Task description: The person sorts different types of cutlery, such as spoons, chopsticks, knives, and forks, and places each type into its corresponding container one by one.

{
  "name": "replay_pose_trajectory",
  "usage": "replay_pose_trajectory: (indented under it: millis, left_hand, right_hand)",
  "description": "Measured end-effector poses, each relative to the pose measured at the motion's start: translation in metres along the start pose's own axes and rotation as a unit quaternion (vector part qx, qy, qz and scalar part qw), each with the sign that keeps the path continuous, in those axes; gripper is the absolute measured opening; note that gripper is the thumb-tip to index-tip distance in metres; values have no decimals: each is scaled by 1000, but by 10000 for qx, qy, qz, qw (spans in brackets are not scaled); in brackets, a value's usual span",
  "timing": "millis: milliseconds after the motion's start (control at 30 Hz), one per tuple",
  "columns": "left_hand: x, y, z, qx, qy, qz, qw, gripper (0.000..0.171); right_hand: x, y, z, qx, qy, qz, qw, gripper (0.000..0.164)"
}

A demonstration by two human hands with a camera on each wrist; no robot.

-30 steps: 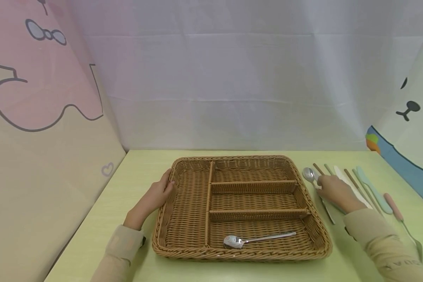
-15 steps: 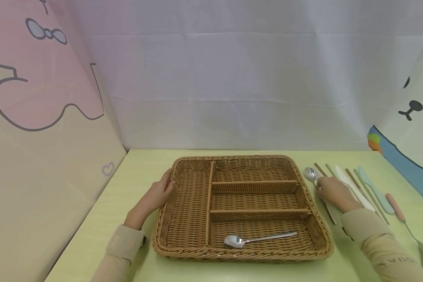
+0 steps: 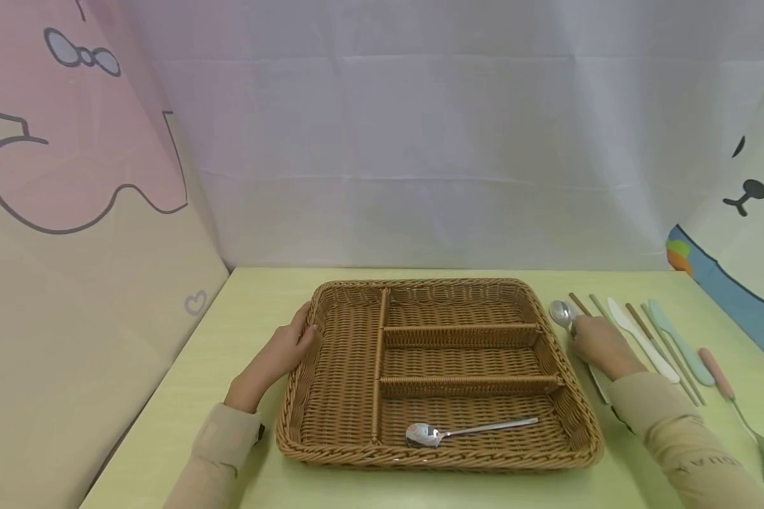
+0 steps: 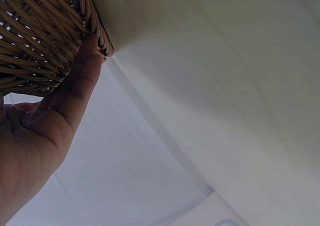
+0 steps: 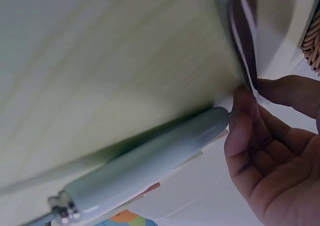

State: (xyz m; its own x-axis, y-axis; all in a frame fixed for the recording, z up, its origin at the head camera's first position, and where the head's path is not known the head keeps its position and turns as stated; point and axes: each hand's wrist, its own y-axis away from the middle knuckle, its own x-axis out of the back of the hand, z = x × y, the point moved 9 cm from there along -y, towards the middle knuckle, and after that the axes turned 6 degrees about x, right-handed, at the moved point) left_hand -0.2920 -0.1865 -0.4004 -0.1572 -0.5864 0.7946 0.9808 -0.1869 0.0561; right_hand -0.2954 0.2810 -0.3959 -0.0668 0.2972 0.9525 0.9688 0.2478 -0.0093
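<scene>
A divided wicker basket (image 3: 340,367) stands on the table, and a metal spoon (image 3: 423,435) lies in its front right compartment. My left hand (image 3: 286,350) grips the basket's left rim, thumb over the edge, fingers along the outer wall. Just right of the basket, my right hand (image 3: 601,346) pinches a second metal spoon (image 3: 560,313) by its handle, between thumb and fingers in the right wrist view. That spoon's bowl points to the back. Close beside this hand lies a pale green handle (image 5: 150,161) with a metal collar; its other end is hidden.
To the right lie brown chopsticks (image 3: 641,322), green chopsticks (image 3: 675,360), a white knife (image 3: 649,353), a mint knife (image 3: 684,346) and a pink-handled fork or spoon (image 3: 716,373). A pale curtain (image 3: 420,162) hangs behind the table.
My right hand has shifted very slightly and stays at the second spoon's handle. The left hand keeps its place on the basket rim.
</scene>
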Motion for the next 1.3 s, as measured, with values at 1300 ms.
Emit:
replay_pose_trajectory:
  millis: [1300]
  left_hand:
    - [1,1,0,51,12,5,10000,57]
  right_hand:
    - [17,4,0,-631,-353,1,9974,22]
